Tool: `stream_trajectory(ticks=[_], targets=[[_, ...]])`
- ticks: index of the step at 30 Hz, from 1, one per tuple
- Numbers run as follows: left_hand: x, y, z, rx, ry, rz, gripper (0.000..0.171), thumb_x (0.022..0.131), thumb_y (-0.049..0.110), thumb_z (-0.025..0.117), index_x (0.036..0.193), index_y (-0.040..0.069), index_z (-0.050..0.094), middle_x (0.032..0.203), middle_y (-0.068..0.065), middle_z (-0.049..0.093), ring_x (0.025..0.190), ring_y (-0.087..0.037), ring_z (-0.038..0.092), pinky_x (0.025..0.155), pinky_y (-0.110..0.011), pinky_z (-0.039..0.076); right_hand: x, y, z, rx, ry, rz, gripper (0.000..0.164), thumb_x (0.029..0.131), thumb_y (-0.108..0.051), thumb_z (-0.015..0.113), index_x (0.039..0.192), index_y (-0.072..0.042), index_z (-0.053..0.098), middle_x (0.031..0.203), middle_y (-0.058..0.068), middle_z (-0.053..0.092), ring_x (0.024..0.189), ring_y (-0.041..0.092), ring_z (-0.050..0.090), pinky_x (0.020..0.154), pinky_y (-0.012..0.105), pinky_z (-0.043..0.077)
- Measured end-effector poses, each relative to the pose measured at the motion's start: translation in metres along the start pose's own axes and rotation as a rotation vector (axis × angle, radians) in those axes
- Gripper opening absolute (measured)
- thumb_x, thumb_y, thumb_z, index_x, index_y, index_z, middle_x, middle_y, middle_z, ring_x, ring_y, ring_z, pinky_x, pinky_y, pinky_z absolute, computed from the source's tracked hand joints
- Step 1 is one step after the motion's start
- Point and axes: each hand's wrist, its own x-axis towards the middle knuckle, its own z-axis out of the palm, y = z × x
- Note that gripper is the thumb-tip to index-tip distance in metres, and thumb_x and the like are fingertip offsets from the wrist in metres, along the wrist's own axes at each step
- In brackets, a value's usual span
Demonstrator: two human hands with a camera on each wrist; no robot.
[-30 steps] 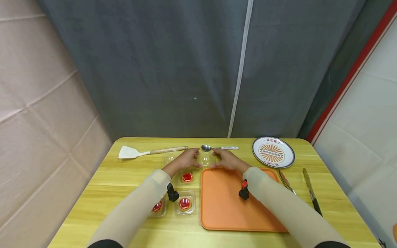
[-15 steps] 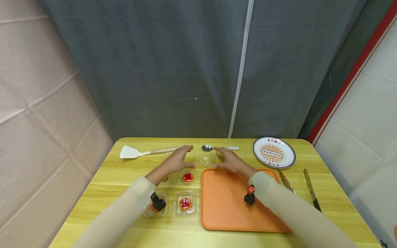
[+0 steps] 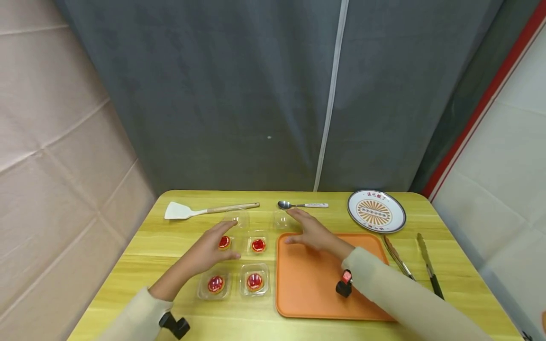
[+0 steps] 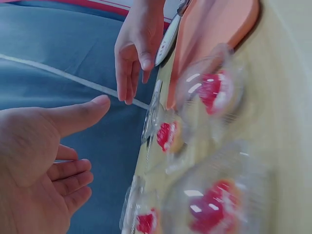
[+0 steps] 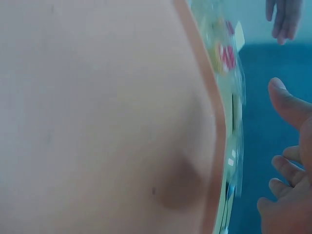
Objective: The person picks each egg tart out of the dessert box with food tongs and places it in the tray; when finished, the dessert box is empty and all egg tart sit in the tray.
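My left hand (image 3: pixel 206 251) is empty, thumb and fingers spread, above the left side of several small tarts with glossy red tops. It partly overlaps the back left tart (image 3: pixel 224 242); the back right tart (image 3: pixel 258 245) lies beside it. In front sit two more, the front left tart (image 3: pixel 215 284) and front right tart (image 3: pixel 255 282), in clear plastic boxes. Over the back left corner of the orange tray (image 3: pixel 307 289), my right hand (image 3: pixel 313 233) also holds nothing, its fingers extended. Close to its fingertips lies a clear plastic piece (image 3: pixel 280 219).
Another clear plastic piece (image 3: pixel 239 218) lies behind the tarts. Along the back are a white spatula (image 3: pixel 179 210) with a wooden handle and a metal spoon (image 3: pixel 303 205). To the right are a patterned plate (image 3: pixel 376 211) and tongs (image 3: pixel 398 258); a dark-handled utensil (image 3: pixel 430 265) lies farther right.
My left hand has drawn back toward the front left, away from the clear plastic pieces. The right hand has shifted only slightly. The hands stand farther apart now.
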Motion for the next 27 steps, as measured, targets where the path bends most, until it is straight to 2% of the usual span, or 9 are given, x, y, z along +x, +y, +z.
stream_trajectory(ticks=[7,12,16,21,27], targets=[[-0.048,-0.016,0.002,-0.036,0.029,-0.065,0.088,0.083,0.036,0.087,0.155,0.006,0.044,0.155,-0.014,0.048,0.143,-0.043,0.043,0.113,-0.064,0.040,-0.006,-0.029,0.018,0.055,-0.049,-0.051,0.094,0.084,-0.030,0.087,0.160,-0.008,0.036,0.166,0.019,0.029,0.153,0.040,0.027,0.121,0.061,0.031],[-0.073,-0.028,0.005,-0.059,0.055,-0.119,0.093,0.079,0.041,0.088,0.154,0.006,0.045,0.155,-0.016,0.048,0.142,-0.046,0.043,0.112,-0.067,0.040,-0.008,-0.048,0.034,0.063,-0.098,-0.088,0.094,0.084,-0.033,0.086,0.161,-0.014,0.036,0.165,0.010,0.034,0.152,0.034,0.032,0.121,0.055,0.034],[-0.087,-0.037,0.011,-0.089,0.055,-0.169,0.097,0.075,0.041,0.090,0.153,0.005,0.045,0.155,-0.017,0.048,0.141,-0.048,0.044,0.111,-0.066,0.041,-0.009,-0.063,0.049,0.060,-0.144,-0.124,0.096,0.084,-0.039,0.085,0.163,-0.016,0.033,0.166,0.005,0.033,0.150,0.030,0.036,0.120,0.051,0.037],[-0.100,-0.048,0.024,-0.182,0.042,-0.223,0.102,0.071,0.036,0.093,0.155,0.006,0.043,0.156,-0.020,0.043,0.134,-0.053,0.048,0.106,-0.064,0.047,-0.010,-0.083,0.068,0.047,-0.204,-0.160,0.096,0.086,-0.044,0.082,0.164,-0.022,0.029,0.167,0.001,0.032,0.150,0.025,0.037,0.119,0.046,0.040],[-0.106,-0.057,0.037,-0.237,0.039,-0.216,0.105,0.071,0.032,0.094,0.157,0.005,0.039,0.156,-0.026,0.042,0.126,-0.056,0.053,0.100,-0.059,0.054,-0.007,-0.103,0.090,0.019,-0.240,-0.241,0.096,0.087,-0.047,0.080,0.164,-0.021,0.029,0.165,0.001,0.035,0.146,0.022,0.043,0.116,0.040,0.043]])
